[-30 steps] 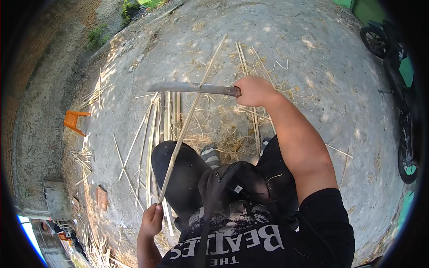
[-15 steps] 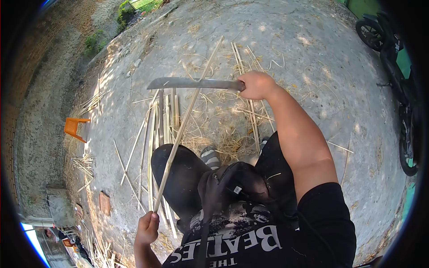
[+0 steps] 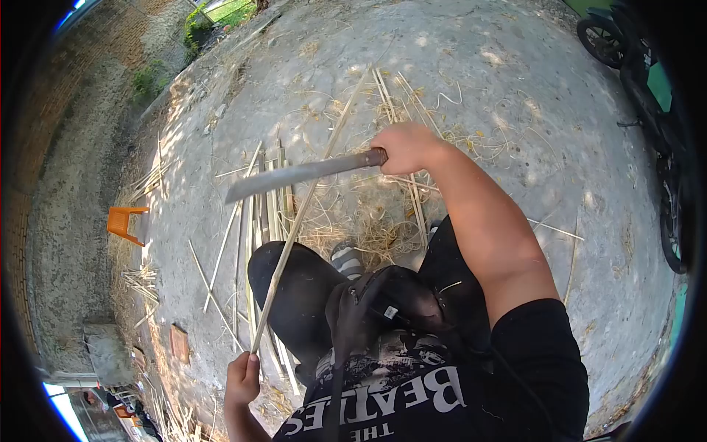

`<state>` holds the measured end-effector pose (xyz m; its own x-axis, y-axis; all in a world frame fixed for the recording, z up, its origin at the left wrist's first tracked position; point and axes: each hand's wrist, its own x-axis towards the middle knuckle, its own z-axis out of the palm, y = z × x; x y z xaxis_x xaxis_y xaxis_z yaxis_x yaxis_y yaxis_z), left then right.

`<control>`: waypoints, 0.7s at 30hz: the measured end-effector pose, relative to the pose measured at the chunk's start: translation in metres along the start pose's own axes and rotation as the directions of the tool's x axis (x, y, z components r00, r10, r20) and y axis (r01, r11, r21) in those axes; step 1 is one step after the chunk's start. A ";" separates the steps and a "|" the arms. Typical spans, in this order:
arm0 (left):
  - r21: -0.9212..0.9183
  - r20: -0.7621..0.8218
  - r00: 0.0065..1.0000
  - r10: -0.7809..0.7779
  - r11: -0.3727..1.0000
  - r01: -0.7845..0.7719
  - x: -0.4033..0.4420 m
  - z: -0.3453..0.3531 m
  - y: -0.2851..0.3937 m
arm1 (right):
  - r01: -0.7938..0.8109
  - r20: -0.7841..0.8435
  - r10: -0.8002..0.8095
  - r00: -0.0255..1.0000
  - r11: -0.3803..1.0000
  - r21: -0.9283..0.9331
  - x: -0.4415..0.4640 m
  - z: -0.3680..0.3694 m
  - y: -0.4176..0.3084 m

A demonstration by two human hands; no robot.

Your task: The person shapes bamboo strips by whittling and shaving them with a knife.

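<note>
Head view has the left hand's point(image 3: 242, 379) fingers closed on the near end of a pale strip point(image 3: 300, 214) slanting past the left knee point(image 3: 302, 295), probably light, springy and splintery, best gripped there, while the right hand's point(image 3: 407, 147) fingers wrap the handle of a weightier-looking knife point(image 3: 283, 177).

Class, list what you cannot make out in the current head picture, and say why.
All in the head view:
Knife handle: mostly hidden by the right hand.
Long strip: its near end is covered by the left hand.
Motorbike: right side lost at the dark lens edge.
White tag: any print is too small.
</note>
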<state>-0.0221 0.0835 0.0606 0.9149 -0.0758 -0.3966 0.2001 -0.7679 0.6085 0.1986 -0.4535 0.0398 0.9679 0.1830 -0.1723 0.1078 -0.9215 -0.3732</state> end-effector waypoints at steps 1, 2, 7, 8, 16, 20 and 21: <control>-0.019 0.003 1.000 -0.006 1.000 0.006 -0.008 -0.009 -0.004 | -0.107 -0.065 0.109 0.992 0.994 0.034 0.005 -0.002 0.018; -0.015 0.018 1.000 0.014 1.000 -0.014 -0.011 -0.008 0.007 | -0.130 -0.079 0.135 0.988 0.989 0.065 0.006 -0.001 0.028; -0.005 -0.011 0.998 0.068 0.998 -0.068 0.003 0.001 0.023 | -0.230 -0.083 0.244 0.966 0.962 0.147 0.004 -0.003 0.024; -0.012 -0.018 0.997 0.079 0.997 -0.079 0.006 0.004 0.025 | -0.177 -0.057 0.185 0.981 0.976 0.130 0.001 -0.001 0.016; 0.047 -0.015 0.987 0.162 0.986 -0.161 0.017 0.011 0.029 | 0.182 0.053 -0.177 0.983 0.977 -0.111 -0.012 0.006 -0.038; 0.093 -0.034 0.996 0.078 0.993 -0.075 -0.010 -0.016 0.011 | -0.020 -0.067 0.025 0.997 0.998 0.065 0.000 -0.001 0.007; 0.085 -0.038 0.998 0.049 0.995 -0.046 -0.016 -0.021 0.010 | -0.137 -0.120 0.157 0.980 0.978 0.160 0.010 0.002 0.034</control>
<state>-0.0274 0.0906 0.0876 0.9361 -0.0893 -0.3401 0.1277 -0.8148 0.5656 0.2112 -0.4822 0.0234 0.9930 -0.0069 -0.1180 -0.0639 -0.8711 -0.4869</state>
